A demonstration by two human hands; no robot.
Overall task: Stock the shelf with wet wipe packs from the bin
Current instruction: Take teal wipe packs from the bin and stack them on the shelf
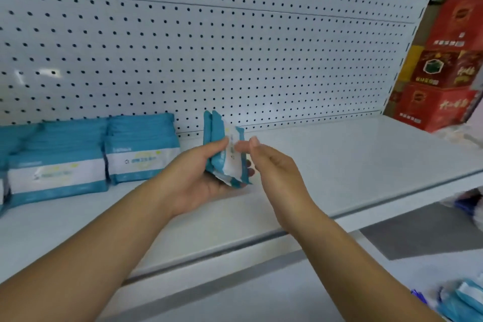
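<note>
My left hand (198, 172) grips a small bunch of teal-and-white wet wipe packs (227, 149), held upright on edge over the white shelf (352, 165). My right hand (271, 165) sits just to the right of the packs, fingers straight and apart, fingertips close to the outermost pack; whether they touch it I cannot tell. On the shelf's left, more wet wipe packs stand in leaning rows (142, 149) against the pegboard, with another row (56, 162) further left. At the bottom right corner, loose packs (462, 298) show, apparently in the bin.
White pegboard back wall (235, 47) rises behind the shelf. Red cartons (444, 81) are stacked at the right beyond the shelf's end. The shelf's front lip (261, 240) runs diagonally under my forearms. Grey floor shows below right.
</note>
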